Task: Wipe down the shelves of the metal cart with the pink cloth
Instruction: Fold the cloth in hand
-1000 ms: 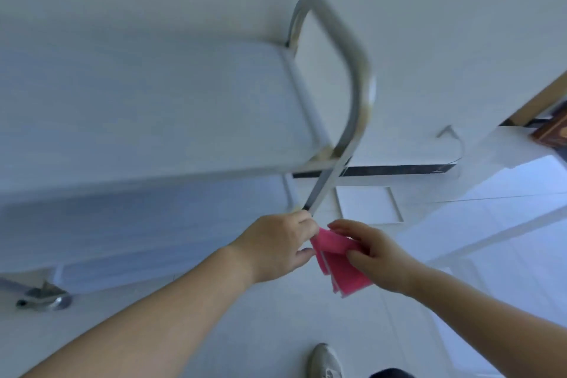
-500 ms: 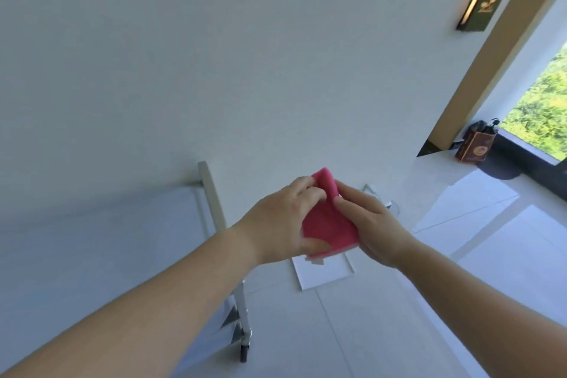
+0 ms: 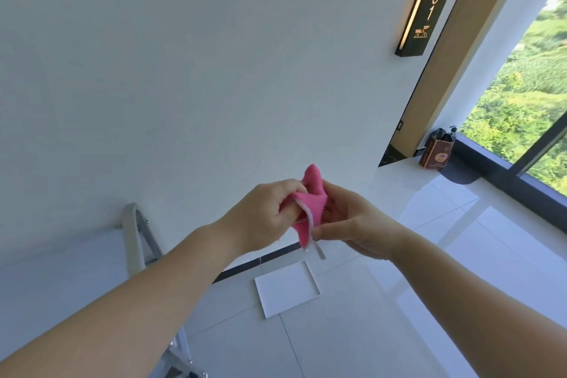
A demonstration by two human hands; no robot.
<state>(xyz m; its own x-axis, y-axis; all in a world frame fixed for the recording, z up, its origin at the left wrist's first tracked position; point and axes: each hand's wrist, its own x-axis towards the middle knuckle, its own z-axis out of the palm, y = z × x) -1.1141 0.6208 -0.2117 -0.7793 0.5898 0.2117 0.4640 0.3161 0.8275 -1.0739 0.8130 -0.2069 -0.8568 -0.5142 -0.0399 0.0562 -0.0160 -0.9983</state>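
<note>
The pink cloth (image 3: 310, 202) is bunched in mid-air between both hands, with a pale edge strip hanging from its lower end. My left hand (image 3: 260, 218) grips its left side with fingers curled into the folds. My right hand (image 3: 352, 224) pinches its right side and lower edge. The metal cart (image 3: 61, 279) is at the lower left: its top shelf, rounded handle bar and one leg show. Both hands are above and to the right of the cart, apart from it.
A white wall fills the upper view. A glossy tiled floor (image 3: 460, 255) lies below, with a square floor panel (image 3: 287, 288) under the hands. At right are a lit door sign (image 3: 429, 0), a wooden door frame, a brown box (image 3: 435, 153) with bottles, and a large window.
The view has swung up from the cart to the wall. Both hands rose with the cloth, and its folds have been reworked so a pale strip hangs out.
</note>
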